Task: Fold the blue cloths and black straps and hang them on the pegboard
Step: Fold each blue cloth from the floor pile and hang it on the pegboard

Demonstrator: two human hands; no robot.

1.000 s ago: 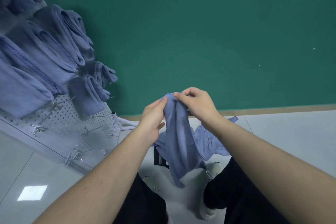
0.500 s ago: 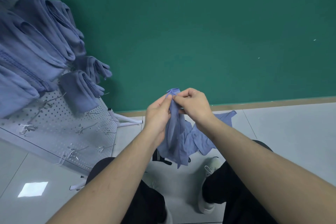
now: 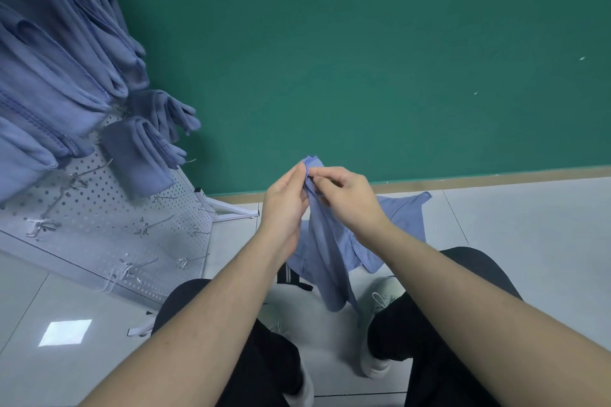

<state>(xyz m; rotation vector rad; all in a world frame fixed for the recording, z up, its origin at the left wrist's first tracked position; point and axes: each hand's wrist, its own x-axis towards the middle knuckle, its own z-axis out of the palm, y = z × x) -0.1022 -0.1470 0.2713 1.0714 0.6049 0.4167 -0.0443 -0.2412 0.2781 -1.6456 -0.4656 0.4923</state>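
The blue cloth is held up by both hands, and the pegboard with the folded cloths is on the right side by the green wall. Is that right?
Not quite. The head view shows the pegboard on the left side, not the right, with the folded cloths hanging on it by the green wall. The rest holds: the left hand and the right hand both pinch the top of the blue cloth.

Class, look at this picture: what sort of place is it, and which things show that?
Probably a workroom or storeroom: a pegboard with hooks holding folded cloths, a plain green wall and a tiled floor.
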